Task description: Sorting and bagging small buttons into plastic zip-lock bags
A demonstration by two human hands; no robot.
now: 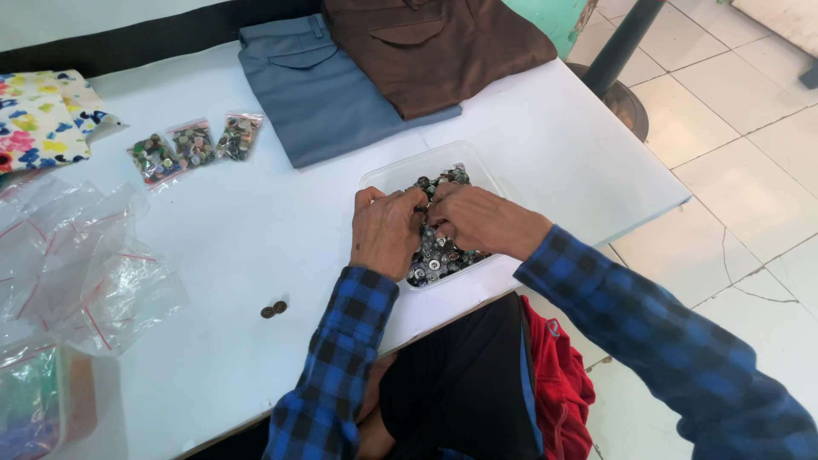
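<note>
A clear plastic tray [388,176] on the white table holds a heap of small metal buttons [443,254]. My left hand [385,232] and my right hand [481,220] both rest over the heap, fingers curled and meeting near the middle. Their fingertips pinch among the buttons; whether either hand holds one I cannot tell. Both arms wear blue and black checked sleeves.
Two loose buttons [273,309] lie on the table [256,230] left of my arm. Three small filled bags [194,145] sit further back. Empty clear bags [77,264] pile at the left. Folded grey trousers [315,89] and brown trousers [434,47] lie at the far edge.
</note>
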